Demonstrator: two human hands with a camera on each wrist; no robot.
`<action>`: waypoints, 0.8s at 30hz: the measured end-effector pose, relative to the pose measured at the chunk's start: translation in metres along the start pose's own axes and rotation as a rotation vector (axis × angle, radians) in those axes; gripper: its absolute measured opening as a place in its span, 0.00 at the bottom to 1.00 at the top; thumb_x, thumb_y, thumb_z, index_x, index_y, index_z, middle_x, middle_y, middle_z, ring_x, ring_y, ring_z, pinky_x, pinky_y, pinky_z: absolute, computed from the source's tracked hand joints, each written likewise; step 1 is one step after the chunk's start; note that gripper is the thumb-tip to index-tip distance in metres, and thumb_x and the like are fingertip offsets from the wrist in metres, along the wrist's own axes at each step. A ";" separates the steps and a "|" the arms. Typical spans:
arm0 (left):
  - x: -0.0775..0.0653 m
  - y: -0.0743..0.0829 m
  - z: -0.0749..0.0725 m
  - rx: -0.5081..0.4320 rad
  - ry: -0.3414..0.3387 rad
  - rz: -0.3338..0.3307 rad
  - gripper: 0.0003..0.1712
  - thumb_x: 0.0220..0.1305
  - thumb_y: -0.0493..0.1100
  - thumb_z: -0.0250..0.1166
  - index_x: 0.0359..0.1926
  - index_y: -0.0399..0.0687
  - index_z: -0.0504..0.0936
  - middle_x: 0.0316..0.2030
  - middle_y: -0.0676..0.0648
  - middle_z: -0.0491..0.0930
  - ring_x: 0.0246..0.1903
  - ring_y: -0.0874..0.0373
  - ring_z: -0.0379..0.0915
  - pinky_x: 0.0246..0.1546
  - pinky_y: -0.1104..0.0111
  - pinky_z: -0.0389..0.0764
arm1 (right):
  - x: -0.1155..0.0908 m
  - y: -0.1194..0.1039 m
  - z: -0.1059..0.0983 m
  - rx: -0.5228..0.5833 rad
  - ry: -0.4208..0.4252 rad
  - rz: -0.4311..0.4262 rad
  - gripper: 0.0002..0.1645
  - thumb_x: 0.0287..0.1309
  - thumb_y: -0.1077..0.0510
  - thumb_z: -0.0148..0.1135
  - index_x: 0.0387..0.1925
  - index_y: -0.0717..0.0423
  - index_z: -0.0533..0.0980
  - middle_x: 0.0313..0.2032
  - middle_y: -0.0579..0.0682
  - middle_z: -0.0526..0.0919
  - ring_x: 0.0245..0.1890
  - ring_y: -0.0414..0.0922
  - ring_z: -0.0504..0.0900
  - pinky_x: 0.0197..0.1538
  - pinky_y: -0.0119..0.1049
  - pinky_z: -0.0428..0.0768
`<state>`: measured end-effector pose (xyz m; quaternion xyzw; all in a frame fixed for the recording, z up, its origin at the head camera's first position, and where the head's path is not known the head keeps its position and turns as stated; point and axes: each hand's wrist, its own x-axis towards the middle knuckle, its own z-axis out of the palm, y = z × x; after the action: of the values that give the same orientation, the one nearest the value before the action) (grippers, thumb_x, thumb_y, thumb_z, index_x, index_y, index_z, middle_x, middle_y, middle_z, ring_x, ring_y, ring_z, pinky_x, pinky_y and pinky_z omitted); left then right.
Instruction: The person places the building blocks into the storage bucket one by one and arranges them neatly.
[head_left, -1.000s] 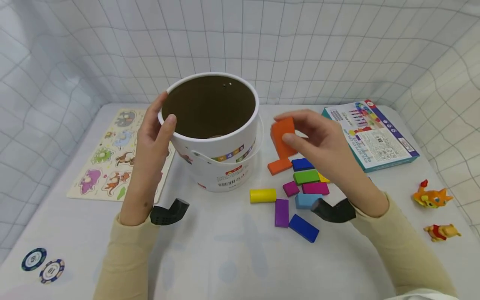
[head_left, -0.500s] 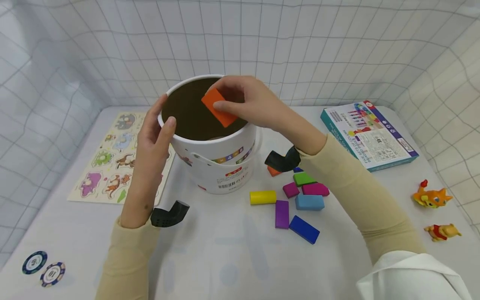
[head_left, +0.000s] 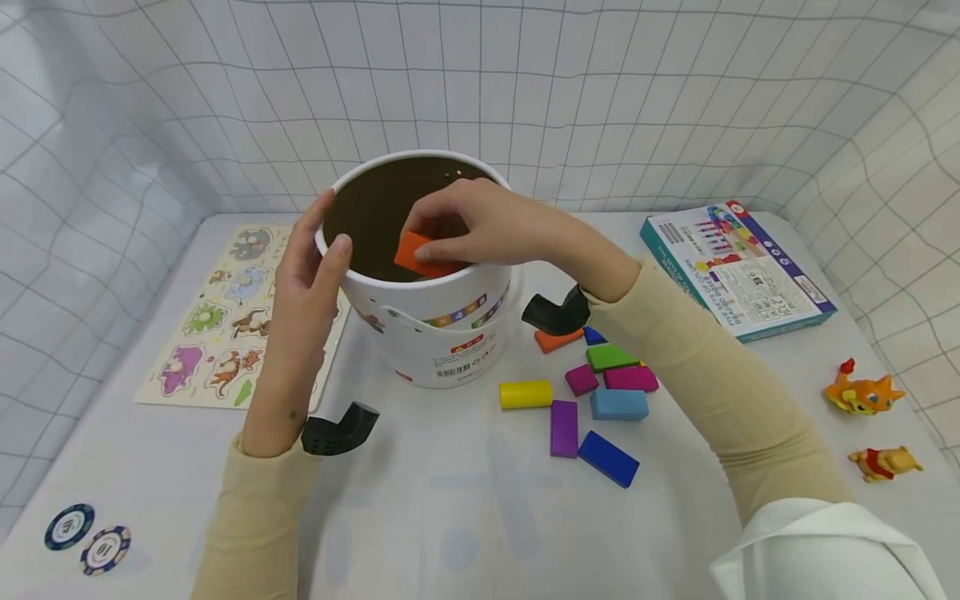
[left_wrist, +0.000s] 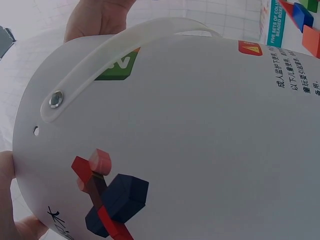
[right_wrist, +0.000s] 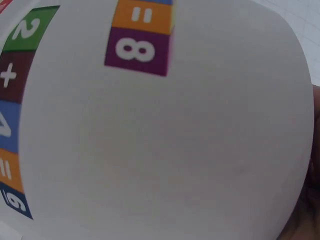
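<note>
A white bucket [head_left: 442, 333] with printed number blocks stands upright on the table. My left hand [head_left: 307, 275] grips its left rim, thumb inside and fingers around the outer side; in the left wrist view the fingers show at the bucket's left edge. My right hand [head_left: 480, 225] reaches over the right rim and pinches an orange block [head_left: 423, 257] just inside the opening. The block's lower part is hidden behind the front rim. In the right wrist view the bucket wall [right_wrist: 200, 150] fills nearly everything, with a bit of the hand at the right edge.
Several coloured blocks lie right of the bucket, among them a yellow cylinder [head_left: 525, 395], a purple block [head_left: 564, 429] and a blue block [head_left: 609, 459]. An animal puzzle board [head_left: 225, 333] is at left, a flat box [head_left: 738, 271] and two figurines [head_left: 862, 392] at right, chips [head_left: 105, 548] front left.
My right hand has carried the orange block left from above the loose blocks to over the bucket, then lowered it into the opening. The left hand stays on the rim.
</note>
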<state>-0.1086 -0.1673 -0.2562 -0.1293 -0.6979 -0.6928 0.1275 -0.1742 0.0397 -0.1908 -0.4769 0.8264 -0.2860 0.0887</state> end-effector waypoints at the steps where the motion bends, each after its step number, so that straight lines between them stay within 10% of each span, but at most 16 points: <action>1: 0.000 0.000 0.000 0.004 -0.001 0.003 0.30 0.61 0.44 0.52 0.65 0.55 0.58 0.64 0.52 0.53 0.61 0.52 0.52 0.59 0.56 0.56 | 0.000 0.000 0.000 0.009 0.004 -0.008 0.10 0.56 0.54 0.56 0.40 0.51 0.76 0.35 0.40 0.78 0.36 0.35 0.73 0.43 0.28 0.71; 14: -0.001 -0.004 0.001 0.035 0.004 0.012 0.30 0.61 0.44 0.52 0.65 0.54 0.58 0.65 0.54 0.52 0.64 0.57 0.46 0.61 0.57 0.53 | -0.050 0.005 0.021 0.374 0.408 -0.126 0.11 0.58 0.64 0.52 0.42 0.61 0.75 0.41 0.49 0.79 0.44 0.40 0.75 0.49 0.35 0.73; 19: 0.001 -0.004 0.002 0.024 0.002 0.038 0.30 0.61 0.44 0.52 0.65 0.52 0.58 0.64 0.53 0.52 0.64 0.59 0.45 0.61 0.59 0.52 | -0.113 0.012 0.037 0.421 0.518 -0.024 0.12 0.59 0.65 0.50 0.43 0.62 0.74 0.41 0.52 0.78 0.46 0.46 0.74 0.49 0.36 0.73; 24: 0.000 -0.002 0.000 0.031 0.014 0.029 0.30 0.61 0.45 0.52 0.64 0.53 0.59 0.64 0.53 0.53 0.62 0.56 0.50 0.55 0.67 0.63 | -0.173 0.036 0.068 0.329 0.428 0.191 0.13 0.59 0.64 0.51 0.46 0.55 0.74 0.42 0.46 0.78 0.45 0.44 0.75 0.46 0.31 0.74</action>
<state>-0.1091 -0.1670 -0.2576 -0.1325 -0.7059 -0.6807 0.1443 -0.0810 0.1724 -0.2887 -0.3049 0.8099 -0.5008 0.0153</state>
